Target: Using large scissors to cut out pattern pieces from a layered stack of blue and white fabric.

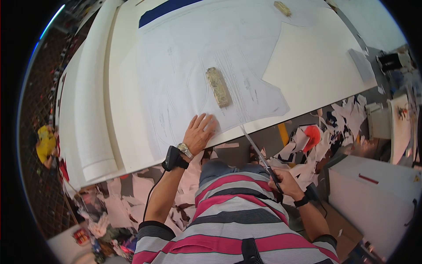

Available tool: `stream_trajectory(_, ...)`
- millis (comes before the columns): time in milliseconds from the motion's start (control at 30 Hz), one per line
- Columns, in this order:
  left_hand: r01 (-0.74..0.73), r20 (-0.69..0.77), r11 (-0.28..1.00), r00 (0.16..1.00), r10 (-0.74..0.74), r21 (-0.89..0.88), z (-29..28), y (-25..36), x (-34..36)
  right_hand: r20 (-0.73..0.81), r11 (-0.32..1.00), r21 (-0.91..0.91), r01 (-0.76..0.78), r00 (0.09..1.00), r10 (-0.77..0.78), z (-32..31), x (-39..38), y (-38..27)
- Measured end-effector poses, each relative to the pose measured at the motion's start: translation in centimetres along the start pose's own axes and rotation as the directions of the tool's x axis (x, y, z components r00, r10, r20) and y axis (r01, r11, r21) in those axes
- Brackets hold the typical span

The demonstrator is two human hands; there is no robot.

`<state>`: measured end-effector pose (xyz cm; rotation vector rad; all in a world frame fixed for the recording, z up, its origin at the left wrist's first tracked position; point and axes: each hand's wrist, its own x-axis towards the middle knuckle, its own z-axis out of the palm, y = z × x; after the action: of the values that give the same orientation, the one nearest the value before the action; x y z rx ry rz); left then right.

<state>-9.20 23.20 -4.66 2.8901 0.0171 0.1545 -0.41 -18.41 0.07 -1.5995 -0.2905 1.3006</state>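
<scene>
A large white sheet with many drawn lines (176, 48), like a garment pattern, lies flat on the table. My left hand (201, 131) rests on its near edge with the fingers stretched out, slightly blurred. Long scissors (259, 154) are in my right hand (285, 181), which is closed round their dark handle off the table's near side. Their tip touches or nearly touches the sheet's near edge, right of my left hand. Beyond my left hand, a yellowish wrapped block (218, 87) sits on the sheet. A similar block (282, 8) lies at the far right.
A thick white roll (94, 101) lies along the left of the pale table (312, 61). Dark blue cloth (167, 11) shows at the far edge. Scraps (127, 198) litter the floor under the near edge. At right stands a white box (369, 189); a person in yellow (45, 144) is far left.
</scene>
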Motion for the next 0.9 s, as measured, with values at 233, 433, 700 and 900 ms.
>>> stream_trajectory(233, -0.256, 0.083, 0.962, 0.961, 0.264, -0.098, -1.0, -5.9, -2.0, -0.177, 0.929, 0.364, -0.070, 0.974, 0.143, 11.6, -1.3, 0.1)
stream_trajectory(433, -0.363, 0.063, 0.922, 0.925, 0.374, -0.139, -2.3, -9.4, -3.4, -0.176, 0.858, 0.511, -0.058, 0.970, 0.171, 21.8, -1.2, 1.8)
stream_trajectory(700, -0.322, 0.033, 0.900, 0.938, 0.346, -0.292, -3.7, -11.7, -2.7, -0.118, 0.637, 0.765, -0.095, 0.952, 0.283, 28.3, -1.3, 0.4)
stream_trajectory(900, -0.305, 0.024, 0.884, 0.942, 0.335, -0.354, -3.2, -12.2, -3.0, -0.031, 0.571, 0.814, -0.102, 0.976, 0.217, 28.7, 0.0, -0.6)
